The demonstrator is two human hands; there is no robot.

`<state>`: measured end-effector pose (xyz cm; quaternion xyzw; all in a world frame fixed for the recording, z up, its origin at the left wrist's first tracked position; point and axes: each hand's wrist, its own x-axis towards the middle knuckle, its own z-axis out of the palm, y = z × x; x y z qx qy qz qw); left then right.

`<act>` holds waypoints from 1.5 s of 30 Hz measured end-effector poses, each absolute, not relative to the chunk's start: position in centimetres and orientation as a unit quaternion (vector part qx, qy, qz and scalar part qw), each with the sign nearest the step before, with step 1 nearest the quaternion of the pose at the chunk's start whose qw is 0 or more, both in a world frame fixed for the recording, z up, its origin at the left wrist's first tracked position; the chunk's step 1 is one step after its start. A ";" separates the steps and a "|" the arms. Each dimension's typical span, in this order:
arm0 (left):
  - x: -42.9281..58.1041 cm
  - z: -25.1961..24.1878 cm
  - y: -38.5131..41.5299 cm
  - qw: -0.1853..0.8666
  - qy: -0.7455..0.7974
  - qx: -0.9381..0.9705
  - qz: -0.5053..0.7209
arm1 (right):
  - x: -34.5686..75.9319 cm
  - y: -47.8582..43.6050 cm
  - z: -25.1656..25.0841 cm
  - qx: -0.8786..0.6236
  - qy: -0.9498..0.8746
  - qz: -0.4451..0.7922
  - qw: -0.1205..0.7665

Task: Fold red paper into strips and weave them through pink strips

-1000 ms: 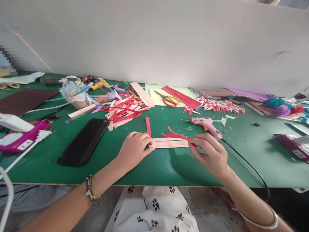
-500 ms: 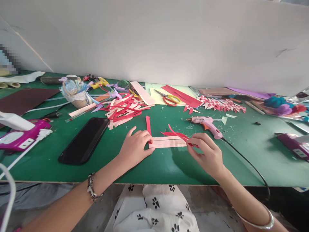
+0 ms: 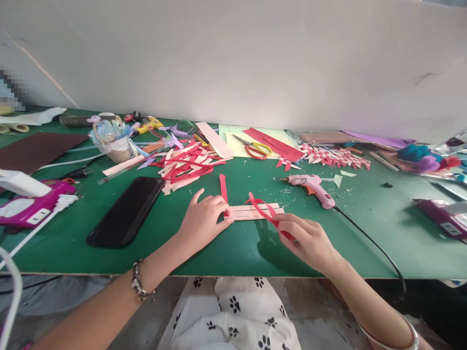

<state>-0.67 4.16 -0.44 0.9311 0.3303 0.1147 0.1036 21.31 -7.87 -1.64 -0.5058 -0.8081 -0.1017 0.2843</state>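
Observation:
My left hand [image 3: 205,218] presses its fingertips on the left end of two pale pink paper strips [image 3: 251,212] that lie side by side on the green table [image 3: 226,248]. A red strip [image 3: 223,187] sticks out away from me from under that end. My right hand [image 3: 308,239] pinches a curling red paper strip [image 3: 263,210] and holds it across the pink strips, near their right end.
A black phone [image 3: 126,212] lies to the left. Behind the hands are a heap of red and pink strips [image 3: 186,166], scissors [image 3: 253,148], woven red-and-pink pieces [image 3: 333,157] and a pink glue gun [image 3: 312,185] whose black cord [image 3: 372,245] runs off the front edge.
My right hand has drawn back toward me and to the left, pulling the red strip over the pink strips. The left hand has stayed put.

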 end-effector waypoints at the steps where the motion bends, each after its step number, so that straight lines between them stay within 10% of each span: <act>1: -0.7 -0.4 4.2 0.105 0.328 0.931 0.117 | 21.3 -7.9 -1.7 -0.503 -0.816 -0.096 0.269; 45: -0.2 -0.8 3.7 0.045 0.317 0.938 0.130 | 21.5 -8.3 -0.6 -0.674 -0.674 -0.168 0.250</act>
